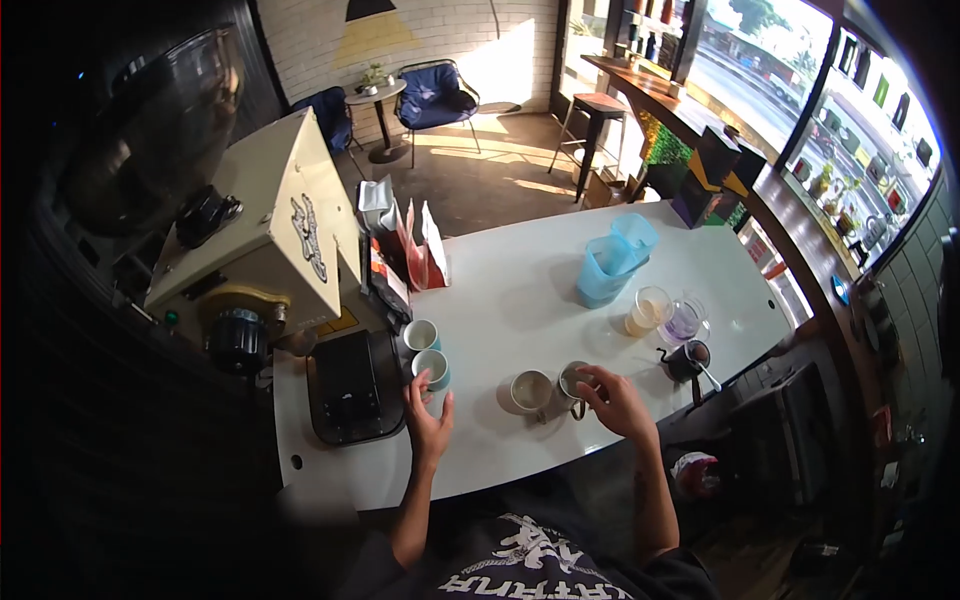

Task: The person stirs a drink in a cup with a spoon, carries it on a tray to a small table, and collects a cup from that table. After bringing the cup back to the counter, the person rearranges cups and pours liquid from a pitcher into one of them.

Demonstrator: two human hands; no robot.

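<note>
I am noting, lower centre, the left hand [429,432] with fingers parted at the nearer blue cup [434,366], the right hand [622,407] apparently pinching the rightmost mug [569,384], presumably steadying it.

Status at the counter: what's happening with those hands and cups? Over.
Left hand at nearer blue cup, fingers spread. Right hand at rightmost mug, grip unclear. Other mug beside it. Possible obstruction: black tray beside left hand.

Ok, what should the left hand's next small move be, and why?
I'd probably close the left hand gently around the nearer light-blue cup: its fingers are spread right at that cup, with no firm grip apparent, while the right hand is at the rim of the mug on the right.
</note>
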